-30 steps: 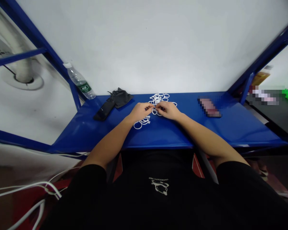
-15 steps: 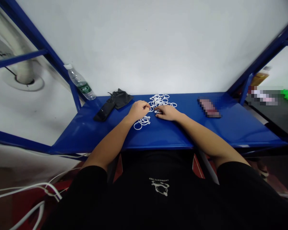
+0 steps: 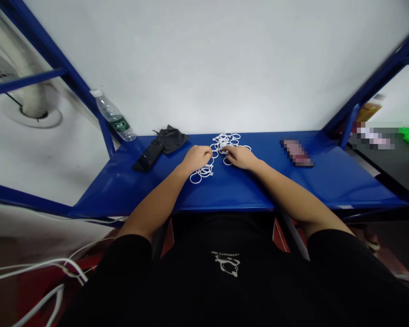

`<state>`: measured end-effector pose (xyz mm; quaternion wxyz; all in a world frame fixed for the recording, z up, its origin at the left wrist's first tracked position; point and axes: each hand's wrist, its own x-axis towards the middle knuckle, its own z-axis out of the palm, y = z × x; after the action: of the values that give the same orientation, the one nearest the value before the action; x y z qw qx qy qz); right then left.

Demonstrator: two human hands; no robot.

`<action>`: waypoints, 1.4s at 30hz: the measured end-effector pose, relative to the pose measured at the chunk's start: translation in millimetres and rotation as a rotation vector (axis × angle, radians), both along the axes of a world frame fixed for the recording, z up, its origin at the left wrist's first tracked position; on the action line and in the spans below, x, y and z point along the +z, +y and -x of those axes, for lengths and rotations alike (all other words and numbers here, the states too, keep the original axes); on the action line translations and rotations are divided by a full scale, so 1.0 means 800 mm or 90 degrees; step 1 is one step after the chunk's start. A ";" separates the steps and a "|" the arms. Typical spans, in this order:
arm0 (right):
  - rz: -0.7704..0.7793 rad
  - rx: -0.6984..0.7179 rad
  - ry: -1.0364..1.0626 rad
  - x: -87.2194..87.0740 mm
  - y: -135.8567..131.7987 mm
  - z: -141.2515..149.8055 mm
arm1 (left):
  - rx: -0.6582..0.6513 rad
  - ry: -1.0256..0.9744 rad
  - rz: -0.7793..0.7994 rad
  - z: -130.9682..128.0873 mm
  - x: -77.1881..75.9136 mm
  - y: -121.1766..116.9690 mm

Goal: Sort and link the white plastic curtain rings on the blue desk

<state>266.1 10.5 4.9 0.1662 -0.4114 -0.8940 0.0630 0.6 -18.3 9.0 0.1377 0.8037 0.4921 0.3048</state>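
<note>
A loose pile of white rings (image 3: pixel 229 139) lies at the back middle of the blue table (image 3: pixel 293 186). My right hand (image 3: pixel 240 157) rests at the pile's near edge, fingers curled and pinched on a white ring. My left hand (image 3: pixel 197 158) sits just left of it, fingers curled in a loose fist; what it holds is hidden. A small linked cluster of white rings (image 3: pixel 202 173) lies on the table right under my left hand.
A black phone (image 3: pixel 147 157) and a dark crumpled pouch (image 3: pixel 170 137) lie at the back left. A plastic water bottle (image 3: pixel 114 116) leans on the blue frame post. A blurred flat object (image 3: pixel 296 152) lies at the right. White cables hang at lower left.
My hands, joined over a ring a second ago, drew apart. My right hand then reached back to the edge of the pile. My left hand barely moved.
</note>
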 end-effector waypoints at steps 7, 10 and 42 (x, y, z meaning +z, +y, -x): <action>-0.008 -0.013 0.113 0.006 -0.003 -0.001 | 0.030 0.076 0.045 0.001 -0.004 0.004; 0.001 0.012 0.141 0.006 -0.005 0.001 | 0.043 0.083 0.050 0.002 -0.004 0.004; -0.088 0.185 0.253 -0.006 -0.005 0.008 | -0.150 0.033 -0.099 -0.006 -0.011 0.001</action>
<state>259.7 6.8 0.4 0.3556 -0.2456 -0.8957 0.1050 5.6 -17.3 0.2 0.0972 0.8718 0.3726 0.3026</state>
